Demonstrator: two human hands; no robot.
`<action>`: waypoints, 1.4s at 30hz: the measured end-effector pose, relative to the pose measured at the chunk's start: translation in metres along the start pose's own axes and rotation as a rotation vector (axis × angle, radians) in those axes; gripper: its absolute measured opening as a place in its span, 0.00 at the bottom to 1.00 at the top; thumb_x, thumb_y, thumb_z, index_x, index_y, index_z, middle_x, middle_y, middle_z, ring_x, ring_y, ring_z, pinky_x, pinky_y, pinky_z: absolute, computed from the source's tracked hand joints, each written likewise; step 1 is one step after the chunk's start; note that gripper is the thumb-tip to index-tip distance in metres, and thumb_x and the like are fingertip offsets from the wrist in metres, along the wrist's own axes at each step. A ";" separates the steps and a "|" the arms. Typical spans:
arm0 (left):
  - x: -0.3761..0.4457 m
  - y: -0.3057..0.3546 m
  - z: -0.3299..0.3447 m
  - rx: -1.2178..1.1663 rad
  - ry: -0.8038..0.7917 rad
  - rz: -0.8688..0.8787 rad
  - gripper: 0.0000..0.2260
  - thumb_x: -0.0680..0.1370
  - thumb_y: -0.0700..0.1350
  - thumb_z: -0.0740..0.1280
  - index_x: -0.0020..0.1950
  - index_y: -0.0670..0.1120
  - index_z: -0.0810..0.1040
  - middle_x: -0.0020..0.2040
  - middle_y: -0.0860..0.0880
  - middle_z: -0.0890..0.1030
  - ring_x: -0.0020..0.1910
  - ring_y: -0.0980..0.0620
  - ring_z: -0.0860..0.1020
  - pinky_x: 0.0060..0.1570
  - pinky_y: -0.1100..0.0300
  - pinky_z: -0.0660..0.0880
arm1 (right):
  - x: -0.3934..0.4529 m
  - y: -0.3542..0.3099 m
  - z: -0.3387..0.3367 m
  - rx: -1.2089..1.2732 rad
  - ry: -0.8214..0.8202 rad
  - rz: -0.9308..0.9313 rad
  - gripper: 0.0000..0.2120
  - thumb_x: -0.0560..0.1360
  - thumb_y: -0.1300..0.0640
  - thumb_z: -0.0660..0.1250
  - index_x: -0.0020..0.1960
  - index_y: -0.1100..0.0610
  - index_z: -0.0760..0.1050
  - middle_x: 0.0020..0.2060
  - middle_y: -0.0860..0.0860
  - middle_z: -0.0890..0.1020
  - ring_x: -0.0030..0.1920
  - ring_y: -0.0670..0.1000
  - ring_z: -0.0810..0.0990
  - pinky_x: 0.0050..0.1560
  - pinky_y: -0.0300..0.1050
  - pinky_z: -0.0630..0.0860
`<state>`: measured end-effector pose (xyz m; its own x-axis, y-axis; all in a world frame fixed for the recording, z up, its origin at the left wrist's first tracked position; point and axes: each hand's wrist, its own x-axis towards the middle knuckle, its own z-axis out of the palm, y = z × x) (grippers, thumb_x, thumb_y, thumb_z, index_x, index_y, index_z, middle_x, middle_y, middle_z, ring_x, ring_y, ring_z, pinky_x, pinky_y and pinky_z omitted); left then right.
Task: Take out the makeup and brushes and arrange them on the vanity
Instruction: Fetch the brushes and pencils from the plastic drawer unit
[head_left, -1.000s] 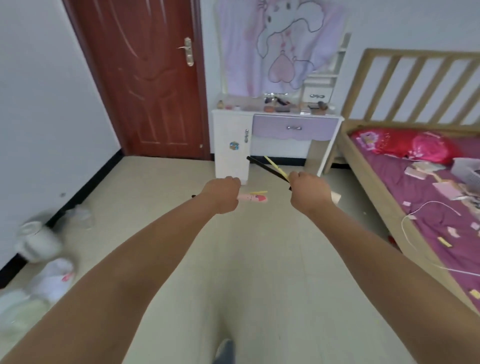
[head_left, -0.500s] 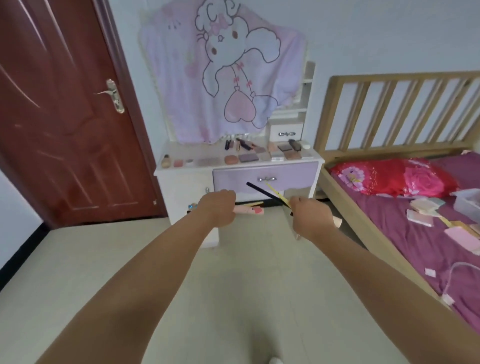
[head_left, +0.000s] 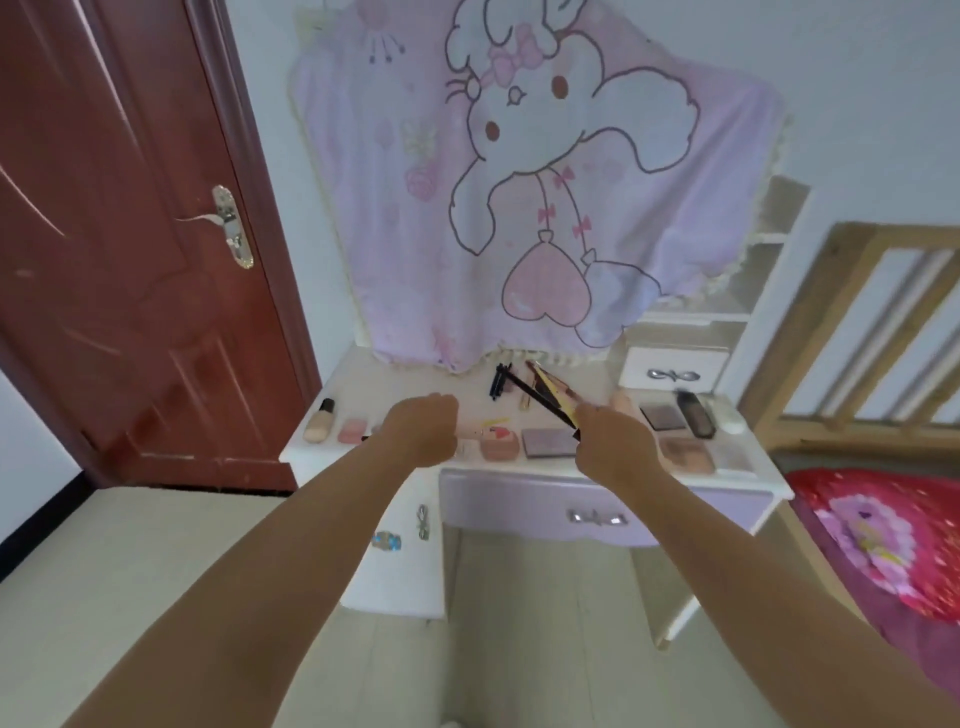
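Head view: right hand (head_left: 615, 447) fist-grips black and yellow brushes (head_left: 540, 397); left hand (head_left: 423, 434) clutches pink tube (head_left: 485, 431). Set down beyond fingertips, beside palettes (head_left: 548, 442) on vanity (head_left: 737, 467).

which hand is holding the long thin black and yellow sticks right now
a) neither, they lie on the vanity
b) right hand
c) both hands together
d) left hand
b: the right hand is curled round the long thin black and yellow sticks, which fan up over the white vanity top, while the left hand grips a small pink item.
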<state>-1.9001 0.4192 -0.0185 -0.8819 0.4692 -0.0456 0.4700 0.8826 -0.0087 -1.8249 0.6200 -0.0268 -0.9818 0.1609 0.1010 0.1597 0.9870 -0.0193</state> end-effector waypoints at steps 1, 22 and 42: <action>0.025 -0.011 0.003 -0.001 0.003 -0.013 0.11 0.76 0.40 0.57 0.58 0.40 0.68 0.56 0.42 0.74 0.53 0.44 0.76 0.47 0.56 0.70 | 0.026 0.001 0.007 0.023 -0.019 0.018 0.13 0.73 0.65 0.56 0.57 0.60 0.67 0.50 0.56 0.78 0.50 0.57 0.76 0.40 0.43 0.68; 0.368 -0.074 0.157 -0.591 -0.416 -0.486 0.15 0.76 0.41 0.56 0.61 0.45 0.73 0.50 0.45 0.77 0.43 0.48 0.74 0.42 0.60 0.71 | 0.381 0.002 0.212 0.516 -0.461 0.412 0.09 0.78 0.54 0.57 0.45 0.60 0.64 0.27 0.50 0.69 0.27 0.50 0.70 0.22 0.40 0.63; 0.412 -0.059 0.194 -0.569 -0.336 -0.390 0.21 0.75 0.46 0.62 0.65 0.41 0.64 0.63 0.41 0.67 0.62 0.42 0.65 0.57 0.53 0.68 | 0.403 -0.008 0.252 0.389 -0.151 0.197 0.17 0.76 0.63 0.56 0.63 0.68 0.66 0.58 0.65 0.73 0.59 0.63 0.70 0.60 0.54 0.66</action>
<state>-2.2840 0.5547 -0.2301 -0.8790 0.1672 -0.4466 -0.0440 0.9041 0.4250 -2.2478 0.6767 -0.2368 -0.9453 0.3143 -0.0878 0.3225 0.8588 -0.3981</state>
